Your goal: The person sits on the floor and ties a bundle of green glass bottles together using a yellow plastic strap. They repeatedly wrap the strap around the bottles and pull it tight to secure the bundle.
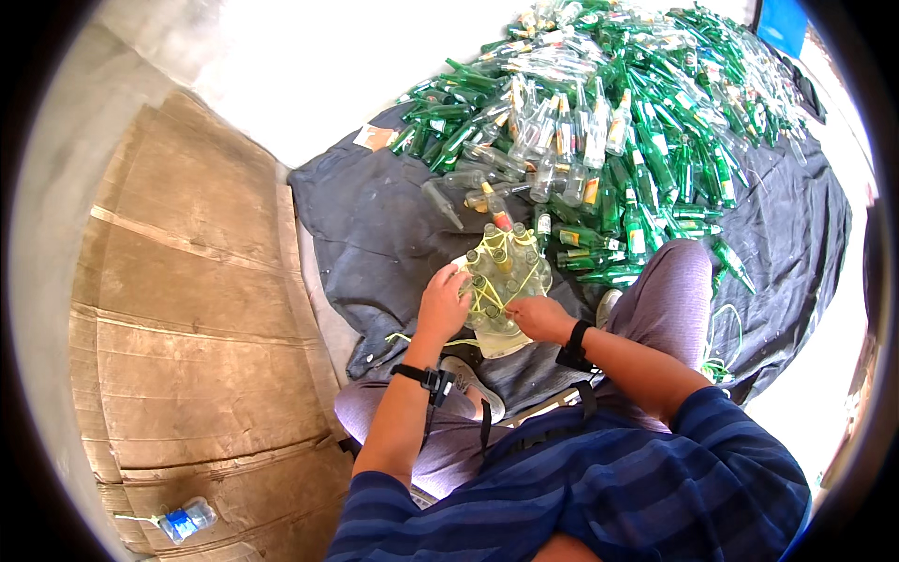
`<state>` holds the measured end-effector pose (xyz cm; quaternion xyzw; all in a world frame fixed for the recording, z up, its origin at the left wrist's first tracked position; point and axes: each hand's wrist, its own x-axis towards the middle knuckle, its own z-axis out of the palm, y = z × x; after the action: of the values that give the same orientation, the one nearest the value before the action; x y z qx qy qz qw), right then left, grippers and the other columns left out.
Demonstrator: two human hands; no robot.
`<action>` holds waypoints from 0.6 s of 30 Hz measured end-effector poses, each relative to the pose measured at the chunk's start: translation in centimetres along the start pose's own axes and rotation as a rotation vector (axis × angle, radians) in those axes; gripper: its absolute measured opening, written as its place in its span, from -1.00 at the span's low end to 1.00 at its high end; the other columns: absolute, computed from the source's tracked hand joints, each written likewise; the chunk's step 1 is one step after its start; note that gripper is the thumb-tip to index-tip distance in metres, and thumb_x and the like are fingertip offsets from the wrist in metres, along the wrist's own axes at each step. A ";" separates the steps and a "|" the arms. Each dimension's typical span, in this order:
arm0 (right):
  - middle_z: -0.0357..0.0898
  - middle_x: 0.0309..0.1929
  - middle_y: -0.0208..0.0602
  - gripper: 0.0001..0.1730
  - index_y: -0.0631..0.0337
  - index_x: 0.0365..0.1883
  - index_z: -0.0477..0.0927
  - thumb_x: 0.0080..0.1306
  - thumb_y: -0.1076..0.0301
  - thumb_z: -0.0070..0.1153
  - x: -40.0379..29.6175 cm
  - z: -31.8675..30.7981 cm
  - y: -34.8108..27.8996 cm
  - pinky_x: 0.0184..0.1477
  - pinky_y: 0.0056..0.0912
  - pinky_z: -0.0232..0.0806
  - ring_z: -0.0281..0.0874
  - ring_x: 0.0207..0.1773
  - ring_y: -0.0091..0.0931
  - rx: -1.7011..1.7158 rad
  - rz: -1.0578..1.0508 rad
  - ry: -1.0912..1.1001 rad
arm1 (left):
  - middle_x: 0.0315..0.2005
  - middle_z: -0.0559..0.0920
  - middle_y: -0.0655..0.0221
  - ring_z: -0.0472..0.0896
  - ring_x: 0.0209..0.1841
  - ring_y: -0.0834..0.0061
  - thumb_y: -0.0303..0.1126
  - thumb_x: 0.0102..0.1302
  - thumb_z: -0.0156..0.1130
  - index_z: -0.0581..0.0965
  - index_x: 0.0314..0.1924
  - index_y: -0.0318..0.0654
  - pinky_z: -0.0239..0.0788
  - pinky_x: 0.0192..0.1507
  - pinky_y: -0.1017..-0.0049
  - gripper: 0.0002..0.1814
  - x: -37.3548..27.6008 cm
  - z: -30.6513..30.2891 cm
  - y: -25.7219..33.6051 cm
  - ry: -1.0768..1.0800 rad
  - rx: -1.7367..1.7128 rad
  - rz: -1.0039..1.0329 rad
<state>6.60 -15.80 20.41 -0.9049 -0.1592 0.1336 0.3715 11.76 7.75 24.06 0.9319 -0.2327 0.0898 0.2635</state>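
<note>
A bundle of clear glass bottles (pixel 530 270) stands upright before me, with yellow twine (pixel 489 286) crossing between and around the necks. Under it lies a pale, flat sheet (pixel 502 344). My left hand (pixel 446 302) is at the bundle's left side, fingers curled against the outer bottles; whether they grip anything is unclear. At the near right side, my right hand (pixel 539 316) has its fingertips pinched on the twine by the bottle necks. A loose twine end trails left of the sheet, near my shoe (pixel 474 386).
A large heap of green and clear bottles (pixel 625 133) covers the far part of a black ground sheet (pixel 379 232). Flattened cardboard (pixel 211 365) lies on the left, with a plastic bottle (pixel 188 520) on it. More twine (pixel 727 337) lies beside my right knee.
</note>
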 end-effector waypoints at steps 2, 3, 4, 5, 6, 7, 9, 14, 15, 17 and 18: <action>0.69 -0.22 -0.03 -0.74 0.07 -0.19 0.67 0.39 0.25 -0.06 0.2 0.6 0.6 -0.10 0.10 0.44 0.63 -0.11 0.01 -0.003 -0.022 0.011 | 0.31 0.44 0.07 0.49 0.29 -0.03 -0.42 0.12 0.35 0.57 0.14 -0.12 0.42 0.25 0.18 -0.49 -1.2 0.0 0.9 -0.021 -0.015 -0.118; 0.70 -0.22 -0.03 -0.74 0.07 -0.18 0.67 0.39 0.25 -0.06 0.2 0.8 0.7 -0.10 0.10 0.43 0.63 -0.11 0.01 -0.007 -0.032 0.012 | 0.38 0.38 0.05 0.46 0.33 -0.05 -0.43 0.10 0.35 0.54 0.19 -0.11 0.41 0.28 0.17 -0.43 -1.7 -0.1 1.6 -0.030 -0.026 -0.180; 0.70 -0.22 -0.03 -0.74 0.07 -0.18 0.67 0.39 0.24 -0.06 0.2 0.9 0.8 -0.10 0.10 0.43 0.63 -0.11 0.01 -0.012 -0.027 0.014 | 0.48 0.23 0.05 0.40 0.39 -0.07 -0.41 0.06 0.37 0.39 0.35 -0.11 0.40 0.30 0.16 -0.22 -2.0 -0.3 2.1 -0.103 -0.039 -0.259; 0.70 -0.22 -0.04 -0.74 0.06 -0.18 0.67 0.39 0.24 -0.05 0.3 1.0 1.0 -0.10 0.10 0.43 0.63 -0.11 0.01 -0.017 -0.022 0.016 | 0.49 0.23 0.05 0.41 0.39 -0.06 -0.36 0.05 0.40 0.35 0.39 -0.10 0.40 0.30 0.16 -0.17 -2.2 -0.4 2.6 -0.104 -0.032 -0.280; 0.70 -0.22 -0.04 -0.74 0.06 -0.18 0.67 0.40 0.23 -0.05 0.3 1.2 1.2 -0.10 0.10 0.43 0.63 -0.11 0.01 -0.023 -0.017 0.015 | 0.49 0.22 0.05 0.41 0.39 -0.06 -0.32 0.05 0.43 0.31 0.42 -0.10 0.40 0.29 0.16 -0.12 -2.4 -0.5 3.4 -0.104 -0.026 -0.305; 0.69 -0.25 -0.04 -0.75 0.06 -0.18 0.66 0.41 0.24 -0.06 0.3 1.3 1.4 -0.13 0.10 0.43 0.63 -0.15 0.01 -0.020 -0.047 0.032 | 0.50 0.22 0.06 0.41 0.39 -0.05 -0.28 0.04 0.46 0.27 0.45 -0.09 0.41 0.29 0.16 -0.06 -2.6 -0.7 4.0 -0.105 -0.020 -0.329; 0.68 -0.29 -0.04 -0.76 0.06 -0.18 0.63 0.44 0.26 -0.09 0.3 1.5 1.8 -0.18 0.11 0.43 0.62 -0.22 0.03 -0.014 -0.105 0.066 | 0.48 0.22 0.00 0.35 0.45 -0.01 -0.18 -0.02 0.55 0.20 0.50 -0.12 0.34 0.35 0.20 0.08 -2.6 -1.2 5.3 -0.134 -0.009 -0.418; 0.67 -0.31 0.00 -0.76 0.09 -0.19 0.62 0.47 0.21 -0.06 0.4 1.3 2.1 -0.19 0.12 0.43 0.61 -0.21 0.05 -0.020 -0.135 0.068 | 0.41 0.29 -0.02 0.41 0.38 0.01 0.05 -0.06 0.62 0.09 0.55 -0.08 0.39 0.29 0.19 0.25 -3.0 0.4 5.1 -0.266 0.016 -0.563; 0.67 -0.31 0.01 -0.76 0.09 -0.19 0.62 0.47 0.20 -0.06 0.4 1.2 1.9 -0.19 0.13 0.43 0.61 -0.21 0.05 -0.027 -0.139 0.071 | 0.39 0.31 -0.04 0.45 0.34 -0.02 0.05 -0.06 0.62 0.08 0.55 -0.04 0.42 0.25 0.17 0.26 -3.1 1.0 5.3 -0.234 0.024 -0.565; 0.66 -0.33 0.03 -0.76 0.10 -0.20 0.61 0.47 0.18 -0.04 0.2 1.1 1.5 -0.19 0.15 0.41 0.61 -0.22 0.06 -0.082 -0.113 0.088 | 0.35 0.34 -0.06 0.49 0.29 -0.06 0.07 -0.07 0.62 0.08 0.56 0.01 0.46 0.21 0.13 0.26 -3.3 2.0 5.6 -0.171 0.036 -0.574; 0.66 -0.34 0.04 -0.75 0.11 -0.21 0.60 0.47 0.17 -0.03 0.1 0.9 1.3 -0.20 0.16 0.41 0.61 -0.23 0.06 -0.111 -0.097 0.098 | 0.33 0.34 -0.07 0.50 0.28 -0.07 0.08 -0.07 0.62 0.08 0.56 0.01 0.46 0.21 0.13 0.26 -3.3 2.2 5.9 -0.141 0.036 -0.578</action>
<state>6.60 -16.09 18.83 -0.9207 -0.1919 0.0621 0.3342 6.17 3.38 23.87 0.9680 0.0260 -0.0499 0.2445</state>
